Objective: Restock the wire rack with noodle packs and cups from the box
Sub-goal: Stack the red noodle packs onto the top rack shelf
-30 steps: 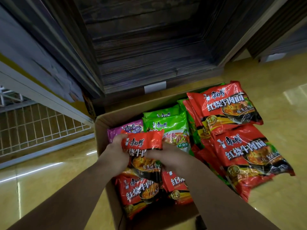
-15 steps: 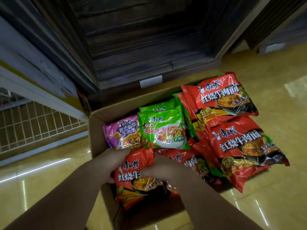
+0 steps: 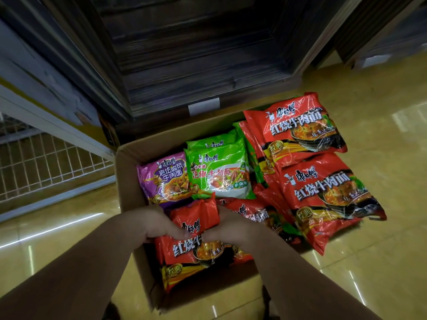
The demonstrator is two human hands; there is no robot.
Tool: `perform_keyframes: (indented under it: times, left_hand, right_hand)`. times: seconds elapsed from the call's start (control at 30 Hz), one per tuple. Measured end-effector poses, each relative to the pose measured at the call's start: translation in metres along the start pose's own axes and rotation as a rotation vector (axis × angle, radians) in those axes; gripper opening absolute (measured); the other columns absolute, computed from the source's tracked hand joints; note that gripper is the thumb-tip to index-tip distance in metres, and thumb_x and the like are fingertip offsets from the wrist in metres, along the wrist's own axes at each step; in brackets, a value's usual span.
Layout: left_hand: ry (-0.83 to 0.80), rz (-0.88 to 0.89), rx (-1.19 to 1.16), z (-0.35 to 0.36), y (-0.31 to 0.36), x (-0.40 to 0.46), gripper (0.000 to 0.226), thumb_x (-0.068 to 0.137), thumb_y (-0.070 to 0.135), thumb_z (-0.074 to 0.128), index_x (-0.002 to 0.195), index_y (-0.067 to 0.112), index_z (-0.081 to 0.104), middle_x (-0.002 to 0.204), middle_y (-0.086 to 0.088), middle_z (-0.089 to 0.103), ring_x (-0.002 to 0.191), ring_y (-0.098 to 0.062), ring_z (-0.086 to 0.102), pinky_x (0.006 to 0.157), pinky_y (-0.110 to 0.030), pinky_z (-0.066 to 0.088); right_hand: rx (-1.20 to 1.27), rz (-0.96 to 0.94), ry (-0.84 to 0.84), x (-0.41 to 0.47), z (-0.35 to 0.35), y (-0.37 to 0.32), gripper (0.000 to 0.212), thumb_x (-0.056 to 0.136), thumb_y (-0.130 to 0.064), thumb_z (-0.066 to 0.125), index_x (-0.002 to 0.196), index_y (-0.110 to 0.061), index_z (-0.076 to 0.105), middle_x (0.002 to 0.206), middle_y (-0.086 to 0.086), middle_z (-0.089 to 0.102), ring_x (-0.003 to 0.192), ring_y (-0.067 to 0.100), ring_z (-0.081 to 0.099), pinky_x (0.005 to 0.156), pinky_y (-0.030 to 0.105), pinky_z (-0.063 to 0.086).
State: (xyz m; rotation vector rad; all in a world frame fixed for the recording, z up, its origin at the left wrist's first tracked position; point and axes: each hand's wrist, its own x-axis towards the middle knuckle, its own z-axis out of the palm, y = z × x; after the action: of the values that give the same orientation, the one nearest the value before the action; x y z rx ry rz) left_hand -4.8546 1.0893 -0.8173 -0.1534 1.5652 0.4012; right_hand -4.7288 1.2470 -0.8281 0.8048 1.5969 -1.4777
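An open brown cardboard box is sitting on the glossy yellow-tan tiled floor, in front of a dark wooden shelf unit. Both hands are grasping one glossy red plastic noodle pack at the near end of the box: the left hand is gripping its upper left edge and the right hand its upper right edge, crumpling the top of the wrapper between them. The pack is showing white Chinese characters, 红烧牛 being readable, a printed bowl of noodles and a yellow round badge at its lower left.

Behind it, inside the box, one purple plastic noodle pack is lying flat, reading 老坛酸菜牛肉面, just beside a front green plastic noodle pack, reading 泡椒牛肉面, with a second green pack edge showing behind. Two large red packs are overhanging the box's right side, the far red pack and the near red pack, each reading 红烧牛肉面 under the brand 康師傅. More red packs are lying partly hidden beneath them; their number cannot be told.

A white wire rack is standing at far left, well apart from the box.
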Motion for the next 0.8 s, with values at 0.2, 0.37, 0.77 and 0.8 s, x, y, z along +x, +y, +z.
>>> perform_keyframes:
  times: [0.2,0.37,0.77,0.8]
  left_hand:
    - [-0.004,0.035,-0.136,0.009,-0.008,-0.013,0.081,0.044,0.024,0.097,0.118,0.018,0.064,0.109,-0.006,0.075,0.103,-0.027,0.070,0.098,-0.049,0.052]
    - [0.138,0.104,-0.131,0.004,-0.006,-0.040,0.088,0.047,0.022,0.096,0.122,0.022,0.051,0.113,-0.006,0.068,0.099,-0.027,0.068,0.089,-0.048,0.057]
    - [0.154,0.404,-0.205,-0.038,0.030,-0.161,0.072,0.054,0.008,0.094,0.117,0.016,0.060,0.105,-0.008,0.075,0.095,-0.024,0.073,0.083,-0.039,0.060]
    - [0.153,0.430,-0.213,-0.040,0.032,-0.171,0.077,0.050,0.012,0.096,0.118,0.017,0.060,0.107,-0.008,0.075,0.097,-0.024,0.072,0.085,-0.039,0.060]
  right_hand:
    - [0.089,-0.015,0.013,-0.010,-0.002,0.007,0.047,0.079,-0.012,0.078,0.106,-0.041,0.054,0.109,-0.010,0.066,0.105,0.012,0.060,0.098,0.033,0.045]
    - [0.086,-0.036,0.044,-0.025,-0.002,-0.009,0.074,0.076,-0.015,0.081,0.138,-0.031,0.044,0.115,-0.011,0.064,0.103,0.007,0.059,0.092,0.028,0.044]
    - [0.159,-0.208,0.158,-0.106,-0.017,-0.085,0.070,0.065,-0.037,0.090,0.125,-0.037,0.052,0.116,-0.015,0.066,0.110,0.009,0.060,0.098,0.032,0.045]
    - [0.180,-0.233,0.156,-0.114,-0.019,-0.091,0.070,0.066,-0.035,0.090,0.125,-0.036,0.052,0.115,-0.015,0.066,0.109,0.008,0.060,0.094,0.030,0.046]
